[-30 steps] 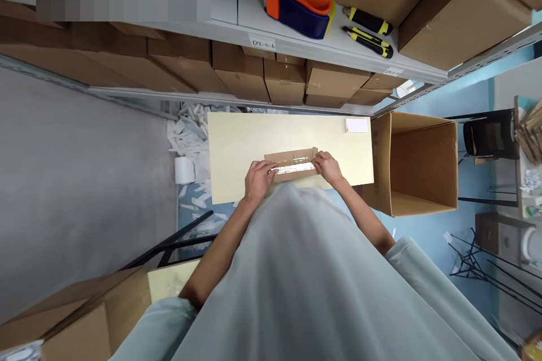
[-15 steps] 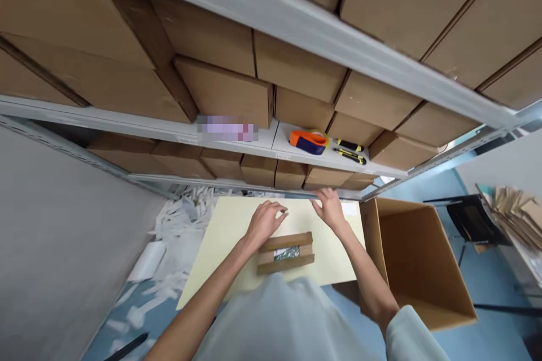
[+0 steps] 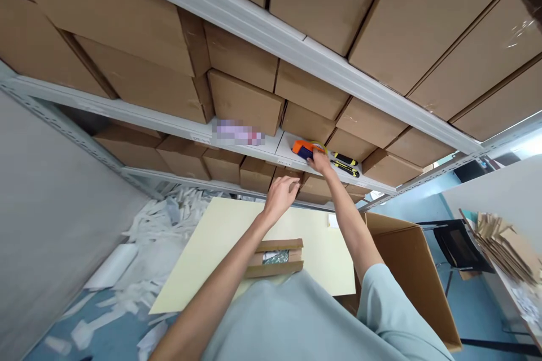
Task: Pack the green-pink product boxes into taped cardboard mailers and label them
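Observation:
On the shelf's front ledge, my right hand point(image 3: 320, 160) has its fingers around the right end of an orange and dark blue tape dispenser point(image 3: 302, 149). A yellow ring shows behind that hand. Two black and yellow box cutters point(image 3: 345, 167) lie just right of it. My left hand point(image 3: 283, 196) is raised over the far edge of the pale yellow table point(image 3: 195, 248), fingers curved and apart, holding nothing. Close to my body, a small cardboard box point(image 3: 279, 245) lies on the table with its flaps up. Inside is something in shiny greenish wrapping; its kind cannot be made out.
Shelves point(image 3: 262, 149) packed with cardboard boxes rise ahead. A large open carton point(image 3: 406, 271) stands right of the table. White scraps point(image 3: 156, 237) cover the floor at left, beside a wall. Farther right are a black chair point(image 3: 461, 245) and stacked flat cardboard point(image 3: 503, 245).
My right hand has moved forward from over the table to the tape dispenser on the shelf. My left hand has moved forward and slightly right. The view has shifted a little.

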`<move>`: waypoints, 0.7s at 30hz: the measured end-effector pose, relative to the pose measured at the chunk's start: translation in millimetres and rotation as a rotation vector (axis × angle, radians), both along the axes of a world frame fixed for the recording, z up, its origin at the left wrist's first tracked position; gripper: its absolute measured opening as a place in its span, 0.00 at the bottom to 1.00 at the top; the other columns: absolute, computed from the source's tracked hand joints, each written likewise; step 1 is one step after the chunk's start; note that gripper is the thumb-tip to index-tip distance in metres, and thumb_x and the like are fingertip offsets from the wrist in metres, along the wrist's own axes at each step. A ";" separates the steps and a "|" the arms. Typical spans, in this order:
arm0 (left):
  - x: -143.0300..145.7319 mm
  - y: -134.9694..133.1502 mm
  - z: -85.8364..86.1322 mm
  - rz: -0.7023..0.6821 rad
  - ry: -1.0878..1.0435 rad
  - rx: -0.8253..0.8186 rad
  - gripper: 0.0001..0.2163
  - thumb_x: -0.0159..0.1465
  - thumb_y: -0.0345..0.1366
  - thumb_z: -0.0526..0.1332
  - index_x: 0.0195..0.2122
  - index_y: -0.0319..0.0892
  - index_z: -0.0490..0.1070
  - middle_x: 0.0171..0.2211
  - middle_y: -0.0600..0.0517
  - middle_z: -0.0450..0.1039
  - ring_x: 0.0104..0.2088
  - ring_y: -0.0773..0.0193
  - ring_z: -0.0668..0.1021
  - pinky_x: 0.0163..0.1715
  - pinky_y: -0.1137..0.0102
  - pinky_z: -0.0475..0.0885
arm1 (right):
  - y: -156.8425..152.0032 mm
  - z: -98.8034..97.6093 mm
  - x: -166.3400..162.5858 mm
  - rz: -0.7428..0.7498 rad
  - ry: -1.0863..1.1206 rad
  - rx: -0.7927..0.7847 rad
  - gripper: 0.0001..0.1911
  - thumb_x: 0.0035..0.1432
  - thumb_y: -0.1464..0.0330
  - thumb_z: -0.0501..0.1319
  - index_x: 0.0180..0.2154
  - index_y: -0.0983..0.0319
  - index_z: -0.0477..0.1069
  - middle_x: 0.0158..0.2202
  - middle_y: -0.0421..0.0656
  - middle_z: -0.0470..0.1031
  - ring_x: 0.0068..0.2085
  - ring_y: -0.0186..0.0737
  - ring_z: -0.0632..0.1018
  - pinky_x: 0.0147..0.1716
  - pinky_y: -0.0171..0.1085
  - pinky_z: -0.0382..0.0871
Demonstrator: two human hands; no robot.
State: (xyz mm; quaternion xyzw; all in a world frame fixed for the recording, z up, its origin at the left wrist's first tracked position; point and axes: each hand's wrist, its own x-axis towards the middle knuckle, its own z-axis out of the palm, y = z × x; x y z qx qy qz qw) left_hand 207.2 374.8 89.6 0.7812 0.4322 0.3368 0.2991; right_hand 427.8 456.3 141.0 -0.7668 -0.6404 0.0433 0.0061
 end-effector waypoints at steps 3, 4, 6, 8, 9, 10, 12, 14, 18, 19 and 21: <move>-12.8 -20.7 -4.8 0.063 -0.131 -0.035 0.13 0.76 0.37 0.61 0.55 0.45 0.83 0.54 0.44 0.86 0.56 0.49 0.86 0.63 0.55 0.80 | -29.0 -8.1 -3.2 -0.013 0.228 0.169 0.24 0.77 0.64 0.61 0.67 0.69 0.69 0.61 0.64 0.82 0.61 0.60 0.83 0.64 0.52 0.75; -17.9 -30.1 -5.4 0.087 -0.193 -0.041 0.13 0.77 0.38 0.61 0.56 0.45 0.82 0.54 0.44 0.86 0.56 0.50 0.86 0.62 0.56 0.81 | -46.7 -14.8 -9.9 -0.011 0.356 0.245 0.23 0.78 0.62 0.59 0.66 0.68 0.69 0.60 0.61 0.82 0.59 0.59 0.83 0.62 0.51 0.77; -29.1 -53.7 -5.6 0.124 -0.307 -0.058 0.13 0.78 0.41 0.61 0.58 0.45 0.80 0.54 0.44 0.85 0.53 0.53 0.87 0.60 0.58 0.83 | -92.6 -33.0 -32.5 0.004 0.643 0.358 0.24 0.81 0.54 0.56 0.63 0.65 0.71 0.55 0.56 0.84 0.55 0.55 0.84 0.59 0.49 0.80; -40.8 -82.2 -5.4 0.135 -0.364 -0.090 0.13 0.78 0.44 0.62 0.58 0.47 0.79 0.54 0.45 0.84 0.51 0.54 0.87 0.59 0.58 0.85 | -146.3 -52.1 -64.0 0.046 0.903 0.395 0.28 0.80 0.47 0.55 0.63 0.62 0.72 0.55 0.53 0.84 0.57 0.53 0.84 0.60 0.48 0.81; -46.5 -97.2 -5.3 0.136 -0.370 -0.109 0.13 0.78 0.45 0.62 0.58 0.48 0.79 0.54 0.46 0.84 0.51 0.54 0.87 0.59 0.57 0.85 | -172.6 -59.7 -81.1 0.048 1.003 0.387 0.30 0.79 0.45 0.55 0.64 0.60 0.72 0.57 0.53 0.84 0.58 0.52 0.84 0.61 0.48 0.81; -52.2 -111.7 -5.3 0.139 -0.367 -0.130 0.13 0.78 0.46 0.62 0.57 0.48 0.80 0.53 0.46 0.84 0.51 0.54 0.87 0.59 0.57 0.86 | -197.0 -65.2 -97.9 0.030 1.084 0.377 0.30 0.79 0.44 0.55 0.65 0.59 0.72 0.58 0.52 0.84 0.59 0.52 0.84 0.62 0.48 0.81; -63.3 -137.7 -5.6 0.161 -0.360 -0.169 0.12 0.78 0.46 0.62 0.54 0.49 0.80 0.52 0.46 0.83 0.49 0.55 0.87 0.58 0.56 0.87 | -236.2 -70.0 -126.7 -0.018 1.194 0.353 0.31 0.78 0.42 0.56 0.65 0.58 0.72 0.58 0.52 0.84 0.59 0.51 0.85 0.63 0.49 0.81; -74.0 -157.7 -5.9 0.185 -0.384 -0.202 0.11 0.77 0.46 0.63 0.52 0.49 0.80 0.51 0.47 0.83 0.47 0.55 0.87 0.55 0.57 0.88 | -261.5 -68.7 -146.3 -0.072 1.242 0.336 0.31 0.77 0.41 0.58 0.64 0.57 0.73 0.57 0.51 0.84 0.58 0.51 0.86 0.63 0.49 0.82; -93.6 -179.9 -5.6 0.152 -0.438 -0.252 0.11 0.76 0.47 0.65 0.52 0.48 0.81 0.52 0.47 0.83 0.48 0.56 0.86 0.53 0.59 0.88 | -283.1 -63.1 -161.8 -0.086 1.299 0.259 0.35 0.70 0.36 0.65 0.59 0.57 0.76 0.56 0.50 0.85 0.59 0.53 0.86 0.64 0.50 0.82; -98.5 -182.7 -5.6 0.140 -0.435 -0.259 0.11 0.76 0.46 0.66 0.52 0.48 0.81 0.52 0.46 0.83 0.49 0.56 0.86 0.53 0.59 0.87 | -285.8 -62.7 -163.2 -0.082 1.316 0.242 0.37 0.68 0.34 0.65 0.58 0.57 0.77 0.56 0.50 0.86 0.59 0.54 0.86 0.64 0.50 0.81; -109.7 -186.0 -5.6 0.111 -0.414 -0.262 0.11 0.74 0.46 0.67 0.50 0.46 0.82 0.49 0.47 0.84 0.47 0.56 0.86 0.52 0.60 0.86 | -290.8 -63.3 -165.1 -0.090 1.315 0.222 0.39 0.67 0.32 0.65 0.56 0.58 0.79 0.53 0.49 0.87 0.56 0.54 0.87 0.61 0.49 0.83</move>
